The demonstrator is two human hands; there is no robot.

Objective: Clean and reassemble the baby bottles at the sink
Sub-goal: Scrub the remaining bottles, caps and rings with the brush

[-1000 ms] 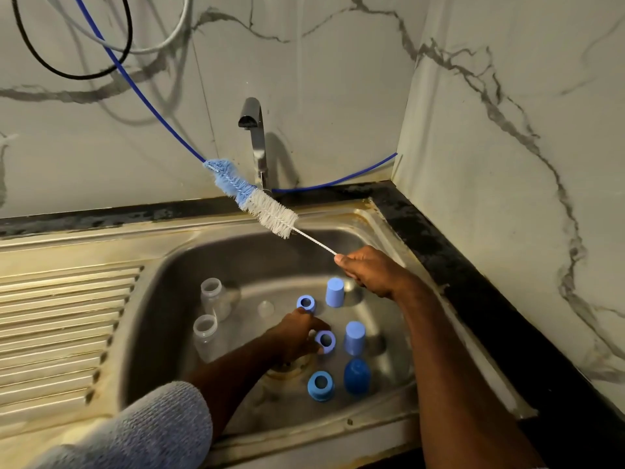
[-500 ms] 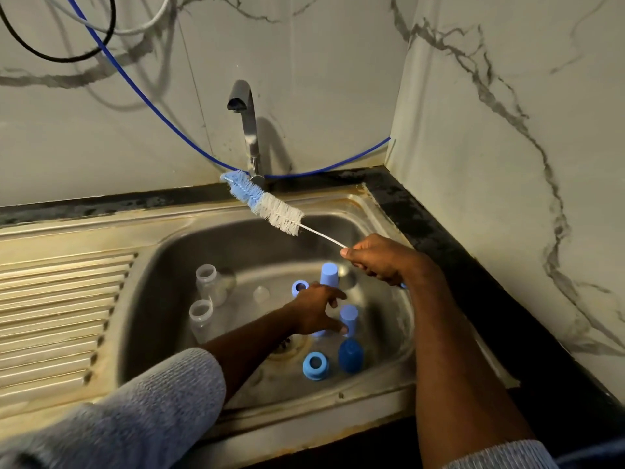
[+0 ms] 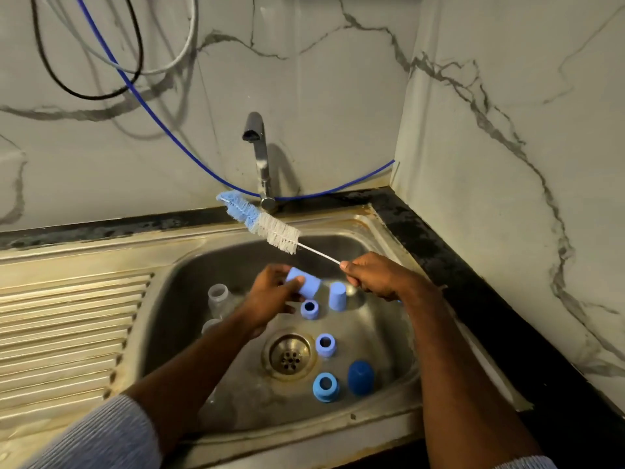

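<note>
My left hand (image 3: pixel 270 296) holds a light blue bottle cap (image 3: pixel 303 281) on its side above the steel sink (image 3: pixel 176 319). My right hand (image 3: pixel 375 277) grips the wire handle of a bottle brush (image 3: pixel 262 225), whose blue and white bristles point up-left toward the tap (image 3: pixel 259 154). On the sink floor stand another light blue cap (image 3: pixel 337 296), three blue collar rings (image 3: pixel 309 309) (image 3: pixel 325 345) (image 3: pixel 325 386) and a dark blue cap (image 3: pixel 360 377). Two clear bottles (image 3: pixel 219 296) stand at the left, one partly hidden by my forearm.
The drain (image 3: pixel 290 354) lies in the middle of the basin. A ribbed draining board (image 3: pixel 64 333) stretches to the left. Black counter (image 3: pixel 456 265) and marble walls close the right and back. Cables and a blue hose (image 3: pixel 162 126) hang on the back wall.
My left hand has picked a light blue cap off the sink floor and lifted it toward the brush. The brush has dropped lower and nearer.
</note>
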